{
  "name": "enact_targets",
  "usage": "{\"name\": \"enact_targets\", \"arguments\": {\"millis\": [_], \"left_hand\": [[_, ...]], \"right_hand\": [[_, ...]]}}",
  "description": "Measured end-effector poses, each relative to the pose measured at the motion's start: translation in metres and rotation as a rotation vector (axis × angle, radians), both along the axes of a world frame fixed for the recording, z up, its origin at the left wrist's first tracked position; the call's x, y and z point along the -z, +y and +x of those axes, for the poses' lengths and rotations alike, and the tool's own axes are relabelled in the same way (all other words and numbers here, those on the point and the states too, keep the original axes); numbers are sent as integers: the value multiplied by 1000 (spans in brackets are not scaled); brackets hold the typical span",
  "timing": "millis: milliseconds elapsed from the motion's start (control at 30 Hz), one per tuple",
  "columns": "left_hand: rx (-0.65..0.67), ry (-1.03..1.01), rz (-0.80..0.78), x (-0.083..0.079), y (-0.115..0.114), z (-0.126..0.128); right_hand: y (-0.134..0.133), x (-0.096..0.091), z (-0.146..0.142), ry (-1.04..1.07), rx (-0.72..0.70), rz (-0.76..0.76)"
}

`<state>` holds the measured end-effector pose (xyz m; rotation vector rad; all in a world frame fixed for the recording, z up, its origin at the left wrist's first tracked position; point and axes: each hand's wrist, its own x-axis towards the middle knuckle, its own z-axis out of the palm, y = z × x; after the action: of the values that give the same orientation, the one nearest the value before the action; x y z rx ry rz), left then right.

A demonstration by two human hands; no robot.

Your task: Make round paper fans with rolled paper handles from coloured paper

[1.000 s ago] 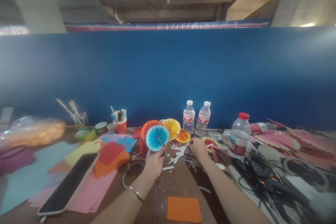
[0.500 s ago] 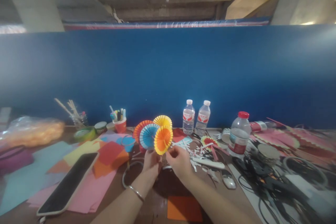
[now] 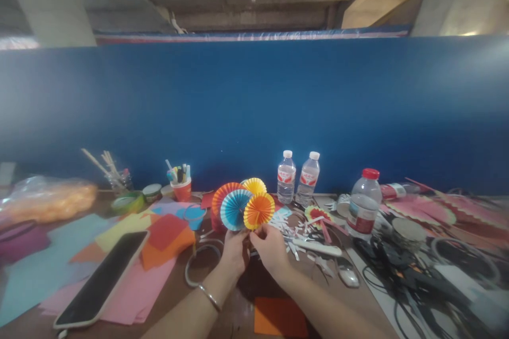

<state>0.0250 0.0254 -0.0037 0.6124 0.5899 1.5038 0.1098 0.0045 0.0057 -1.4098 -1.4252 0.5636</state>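
Several pleated paper rosettes are bunched together upright above my hands at the table's middle. In front are a blue rosette (image 3: pixel 234 210) and an orange one with a yellow rim (image 3: pixel 260 211); behind them show a red-orange rosette (image 3: pixel 222 194) and a yellow rosette (image 3: pixel 254 185). My left hand (image 3: pixel 236 250), with a bracelet at the wrist, is closed below the blue rosette, around the bunch's base. Fingers of my right hand (image 3: pixel 269 246) pinch just under the orange rosette. What lies between the fingertips is hidden.
At left, a phone (image 3: pixel 103 278) lies on coloured paper sheets (image 3: pixel 43 265). Behind stand a pen cup (image 3: pixel 182 190) and two water bottles (image 3: pixel 286 177). Paper scraps (image 3: pixel 298 230), a larger red-capped bottle (image 3: pixel 364 204) and black cables (image 3: pixel 413 275) are at right. An orange sheet (image 3: pixel 280 317) lies in front.
The bunch has turned and shifted slightly right; the orange rosette now faces me more fully. Both hands stay closed at its base.
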Motion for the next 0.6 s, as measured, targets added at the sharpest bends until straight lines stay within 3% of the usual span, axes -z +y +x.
{"name": "enact_targets", "arguments": {"millis": [300, 600], "left_hand": [[80, -2, -48, -4, -5, -3], [68, 68, 65, -5, -3, -2]], "right_hand": [[-8, -6, 5, -311, 3, 11], [-11, -16, 12, -788, 50, 162]]}}
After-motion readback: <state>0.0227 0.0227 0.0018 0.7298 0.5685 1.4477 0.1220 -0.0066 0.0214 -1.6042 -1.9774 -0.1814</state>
